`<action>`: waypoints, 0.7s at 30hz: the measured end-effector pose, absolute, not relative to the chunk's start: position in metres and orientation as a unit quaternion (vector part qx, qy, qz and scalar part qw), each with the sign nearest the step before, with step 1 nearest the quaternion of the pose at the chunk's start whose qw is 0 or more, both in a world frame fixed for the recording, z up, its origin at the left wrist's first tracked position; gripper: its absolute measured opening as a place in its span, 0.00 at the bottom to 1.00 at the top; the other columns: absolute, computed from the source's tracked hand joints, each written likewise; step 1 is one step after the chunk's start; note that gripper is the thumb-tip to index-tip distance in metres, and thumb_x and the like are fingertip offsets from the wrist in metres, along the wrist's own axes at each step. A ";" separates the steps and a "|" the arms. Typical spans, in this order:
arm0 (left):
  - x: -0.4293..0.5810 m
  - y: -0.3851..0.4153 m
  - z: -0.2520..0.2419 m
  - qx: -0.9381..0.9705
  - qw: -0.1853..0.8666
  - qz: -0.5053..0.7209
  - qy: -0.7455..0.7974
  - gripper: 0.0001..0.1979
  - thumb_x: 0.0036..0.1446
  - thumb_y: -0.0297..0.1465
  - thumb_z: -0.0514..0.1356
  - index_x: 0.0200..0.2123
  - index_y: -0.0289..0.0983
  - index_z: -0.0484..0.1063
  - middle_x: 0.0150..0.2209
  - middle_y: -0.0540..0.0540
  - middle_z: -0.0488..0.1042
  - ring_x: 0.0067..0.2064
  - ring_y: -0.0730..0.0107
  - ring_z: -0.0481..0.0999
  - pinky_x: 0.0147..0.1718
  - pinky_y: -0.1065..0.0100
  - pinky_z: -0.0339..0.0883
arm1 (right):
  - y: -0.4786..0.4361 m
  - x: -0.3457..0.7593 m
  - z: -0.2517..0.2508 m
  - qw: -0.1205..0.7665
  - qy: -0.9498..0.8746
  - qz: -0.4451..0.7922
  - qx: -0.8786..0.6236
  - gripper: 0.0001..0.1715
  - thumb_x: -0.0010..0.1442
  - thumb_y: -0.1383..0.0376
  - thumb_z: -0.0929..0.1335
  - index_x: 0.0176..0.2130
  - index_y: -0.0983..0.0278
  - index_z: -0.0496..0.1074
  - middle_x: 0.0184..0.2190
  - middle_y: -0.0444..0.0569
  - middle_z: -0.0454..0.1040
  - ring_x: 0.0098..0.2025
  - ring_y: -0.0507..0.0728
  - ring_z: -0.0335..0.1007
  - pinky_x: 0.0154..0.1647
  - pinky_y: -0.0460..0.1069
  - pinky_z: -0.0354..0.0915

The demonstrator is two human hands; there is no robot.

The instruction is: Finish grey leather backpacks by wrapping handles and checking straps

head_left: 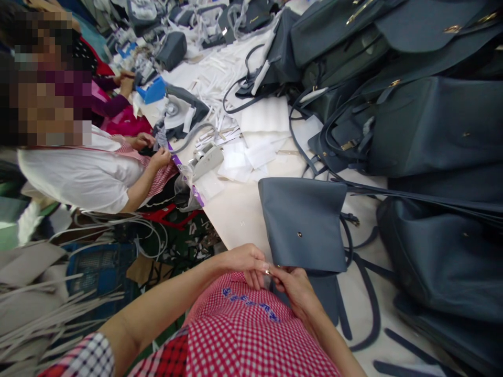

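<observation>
Both my hands meet just in front of my checked apron, at the near edge of a dark blue-grey bag [304, 220]. My left hand [251, 266] has its fingers curled around something small and shiny that I cannot make out. Against it, my right hand [293, 287] pinches at the same small spot, thumb and fingers together. The bag's flap lies flat on the table, with a small round metal fitting [299, 234] on it. A strap [371, 309] curves out to the right of the bag.
More dark bags [436, 125] are heaped along the right. Behind lie white paper pieces [239, 159], a tape dispenser [207, 159] and a blue box [151, 90]. A co-worker in a white shirt [82, 175] sits at the left edge of the table [231, 209].
</observation>
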State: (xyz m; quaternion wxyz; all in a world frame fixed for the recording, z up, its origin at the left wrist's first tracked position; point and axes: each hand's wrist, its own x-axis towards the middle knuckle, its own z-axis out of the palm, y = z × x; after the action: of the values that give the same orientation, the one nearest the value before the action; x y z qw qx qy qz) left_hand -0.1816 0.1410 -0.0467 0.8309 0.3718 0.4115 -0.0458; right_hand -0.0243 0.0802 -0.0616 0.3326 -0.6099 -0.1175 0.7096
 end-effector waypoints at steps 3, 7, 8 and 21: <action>-0.179 0.134 -0.048 0.375 0.822 -0.049 0.426 0.22 0.48 0.51 0.61 0.26 0.36 0.66 0.17 0.50 0.71 0.19 0.72 0.72 0.23 0.70 0.66 | 0.080 -0.023 -0.061 0.338 -0.118 0.711 -0.605 0.19 0.35 0.60 0.77 0.13 0.67 0.67 0.11 0.39 0.61 0.14 0.45 0.50 0.15 0.44 0.46; -0.179 0.121 -0.044 0.524 0.687 0.011 0.503 0.15 0.60 0.39 0.51 0.27 0.36 0.66 0.23 0.48 0.72 0.24 0.70 0.72 0.26 0.70 0.65 | 0.080 -0.024 -0.064 0.335 -0.098 0.711 -0.610 0.19 0.34 0.59 0.77 0.14 0.68 0.68 0.11 0.39 0.61 0.14 0.45 0.50 0.14 0.43 0.46; -0.179 0.118 -0.042 0.595 0.622 0.037 0.508 0.13 0.61 0.36 0.51 0.28 0.36 0.68 0.26 0.47 0.72 0.28 0.69 0.73 0.29 0.70 0.66 | 0.080 -0.025 -0.065 0.335 -0.091 0.712 -0.611 0.18 0.34 0.59 0.77 0.15 0.68 0.69 0.11 0.39 0.62 0.14 0.45 0.50 0.14 0.43 0.45; -0.186 0.098 -0.044 0.906 0.273 0.034 0.323 0.13 0.61 0.22 0.49 0.40 0.36 0.74 0.31 0.43 0.74 0.32 0.68 0.72 0.31 0.72 0.65 | 0.077 -0.028 -0.071 0.330 -0.046 0.704 -0.628 0.15 0.35 0.64 0.77 0.16 0.69 0.69 0.11 0.39 0.62 0.13 0.43 0.49 0.11 0.40 0.44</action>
State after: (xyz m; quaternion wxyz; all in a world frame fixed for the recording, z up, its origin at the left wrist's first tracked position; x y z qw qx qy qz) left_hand -0.1857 0.0976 -0.0437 0.2729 0.9055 0.3231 0.0336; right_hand -0.0280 0.0770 -0.0715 0.3299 -0.6276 -0.0462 0.7037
